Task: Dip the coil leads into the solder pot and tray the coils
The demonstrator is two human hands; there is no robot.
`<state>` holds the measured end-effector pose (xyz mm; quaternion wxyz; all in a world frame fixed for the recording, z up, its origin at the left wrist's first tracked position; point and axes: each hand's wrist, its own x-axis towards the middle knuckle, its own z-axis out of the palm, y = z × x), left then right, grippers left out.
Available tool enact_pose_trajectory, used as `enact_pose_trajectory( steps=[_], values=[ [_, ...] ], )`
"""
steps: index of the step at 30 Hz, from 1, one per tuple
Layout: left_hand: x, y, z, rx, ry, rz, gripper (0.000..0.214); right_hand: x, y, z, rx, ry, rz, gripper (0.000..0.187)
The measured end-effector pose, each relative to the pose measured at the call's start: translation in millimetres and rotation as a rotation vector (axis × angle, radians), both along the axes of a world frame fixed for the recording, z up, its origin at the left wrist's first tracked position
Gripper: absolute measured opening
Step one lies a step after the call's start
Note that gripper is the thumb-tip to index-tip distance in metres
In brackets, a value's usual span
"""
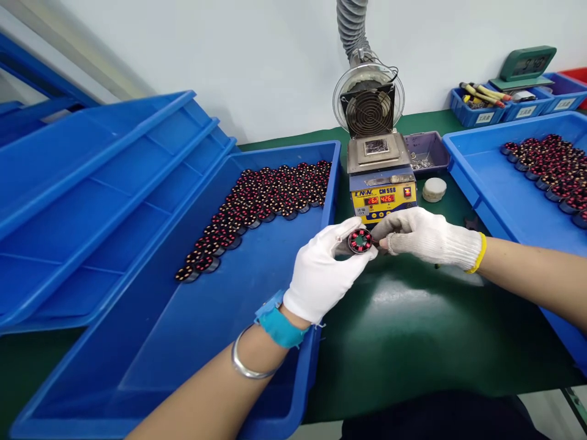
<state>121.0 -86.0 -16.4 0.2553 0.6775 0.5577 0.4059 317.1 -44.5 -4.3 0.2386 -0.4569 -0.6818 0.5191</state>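
My left hand, in a white glove, grips a small round motor stator between thumb and fingers. The stator has a dark ring and red windings around an open centre, which faces me. Close against its right side is my right hand, in a knitted glove with a yellow cuff. Its fingers are pinched together, with a bare fingertip showing; what they hold, if anything, is too small to make out. Just behind both hands stands a solder pot with a blue and yellow front and red lit digits.
Many similar stators fill the far part of the left blue tray. More lie in the right blue tray. Stacked blue trays lean at left. A purple bin, white round pad and clock are behind.
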Motion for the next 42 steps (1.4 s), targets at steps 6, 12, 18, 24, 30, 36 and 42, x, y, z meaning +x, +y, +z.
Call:
enact_pose_trajectory(
  steps=[6,12,18,24,30,36,42],
  values=[
    [-1,0,0.1,0.008,-0.034,-0.032,0.051,1,-1,5.3,0.100,-0.190,0.071,0.012],
    [1,0,2.0,0.083,0.010,-0.062,0.047,0,4,7.2,-0.041,0.102,0.097,0.033],
    [4,-3,3.2,0.087,-0.003,-0.085,0.048,-16,-8,2.1,-0.164,0.315,-0.009,0.043],
    [7,-2,7.7,-0.136,0.041,0.052,0.026,-15,-14,1.1,0.160,0.099,-0.183,0.038],
    [-16,3,32.3,-0.421,-0.329,-0.185,0.007,-13,-12,8.5,0.214,0.006,-0.252,0.035],
    [-7,1,30.8,-0.313,-0.320,-0.115,0.038,-15,-17,8.5,0.165,0.083,-0.229,0.040],
    [-4,1,33.8,-0.394,-0.372,-0.087,0.034,-16,-20,11.6,0.155,0.112,-0.175,0.043]
  ],
)
